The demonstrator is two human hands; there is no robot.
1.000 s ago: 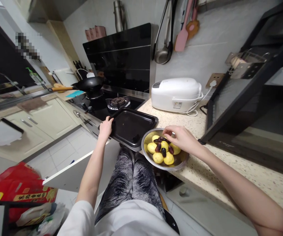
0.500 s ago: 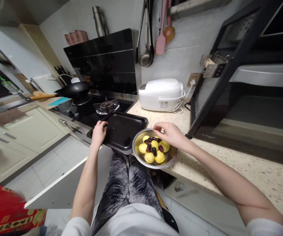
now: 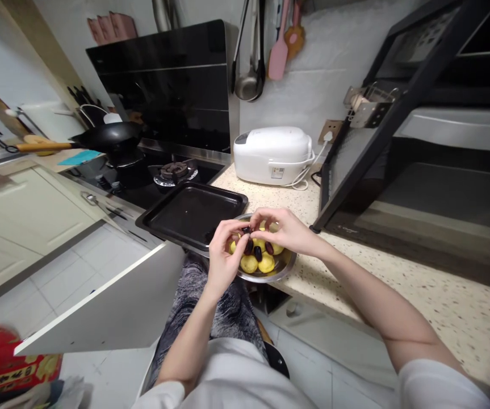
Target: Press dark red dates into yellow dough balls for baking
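We're wearing a wht tee (image 3: 236, 369) w/ short slvs (image 3: 436, 383), blk & gry trousers (image 3: 237, 312) w/ wavy streaks; our hands (image 3: 287, 232) are bare.

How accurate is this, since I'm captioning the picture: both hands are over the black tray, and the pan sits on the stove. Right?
Not quite: the left hand and right hand are over the metal bowl, not the black tray, as the head view shows. The pan does sit on the stove.

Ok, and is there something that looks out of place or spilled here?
One thing: the cabinet door below the black tray stands open beside the person's legs, jutting over the floor. I see no spill.
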